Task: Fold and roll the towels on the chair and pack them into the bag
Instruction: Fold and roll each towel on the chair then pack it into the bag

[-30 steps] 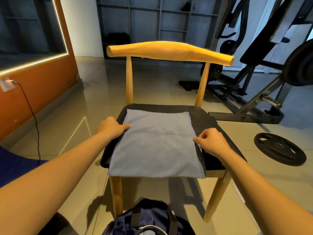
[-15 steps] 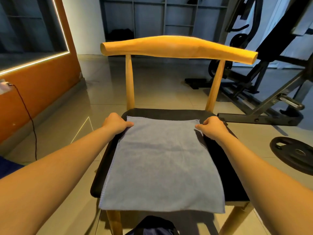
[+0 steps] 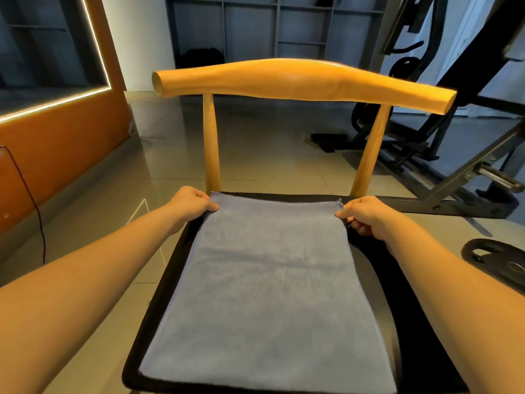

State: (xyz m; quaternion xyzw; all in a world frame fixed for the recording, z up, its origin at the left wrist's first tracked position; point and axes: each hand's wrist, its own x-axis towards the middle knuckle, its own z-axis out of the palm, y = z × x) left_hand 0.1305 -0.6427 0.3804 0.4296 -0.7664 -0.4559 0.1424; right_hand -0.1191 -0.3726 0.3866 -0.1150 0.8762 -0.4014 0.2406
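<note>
Towel [image 3: 270, 291] lies flat on the chair [image 3: 301, 81]; your left hand [image 3: 193, 204] and right hand [image 3: 365, 213] fingers pinch its far corners, so lift both evenly and fold toward you.

My left hand [image 3: 191, 202] and right hand [image 3: 364, 213] pinch the far corners of the grey-blue towel [image 3: 267, 285], which lies flat on the black seat of the wooden chair [image 3: 301, 81]. A weight plate [image 3: 495, 261] rests on the floor at my right.

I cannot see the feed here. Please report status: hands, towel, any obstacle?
Left hand and right hand each pinch a far corner of the towel. Towel flat on the chair seat, not folded. Nothing in the way.
</note>
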